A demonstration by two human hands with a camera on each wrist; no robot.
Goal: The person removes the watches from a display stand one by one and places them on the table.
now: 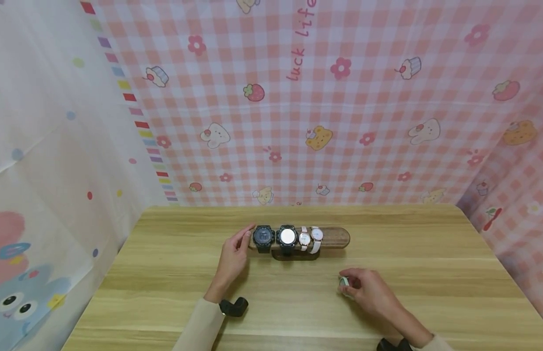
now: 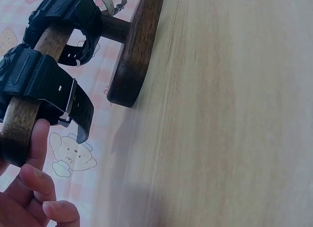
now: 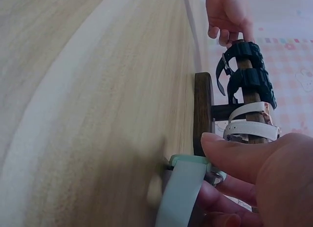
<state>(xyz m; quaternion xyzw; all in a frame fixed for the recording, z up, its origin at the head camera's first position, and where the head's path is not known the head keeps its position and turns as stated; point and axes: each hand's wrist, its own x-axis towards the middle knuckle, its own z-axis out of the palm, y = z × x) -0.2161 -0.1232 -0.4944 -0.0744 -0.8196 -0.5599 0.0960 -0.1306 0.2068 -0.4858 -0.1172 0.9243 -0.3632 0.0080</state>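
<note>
A dark wooden watch stand (image 1: 334, 237) stands on the table, its crossbar raised on a base. From left to right the bar carries a black watch (image 1: 263, 236), a second black watch (image 1: 288, 237) with a bright dial, and two small watches with pale straps (image 1: 304, 239). My left hand (image 1: 233, 256) pinches the bar's left end beside the outer black watch. In front of the stand and to its right, my right hand (image 1: 372, 292) holds a pale green watch (image 3: 182, 190) between thumb and fingers. Its dial is hidden in the right wrist view.
The wooden table (image 1: 166, 273) spreads around the stand. Behind it hangs a pink checked cloth (image 1: 293, 122), with a white printed cloth (image 1: 47, 146) on the left. Black bands (image 1: 234, 307) sit at both wrists.
</note>
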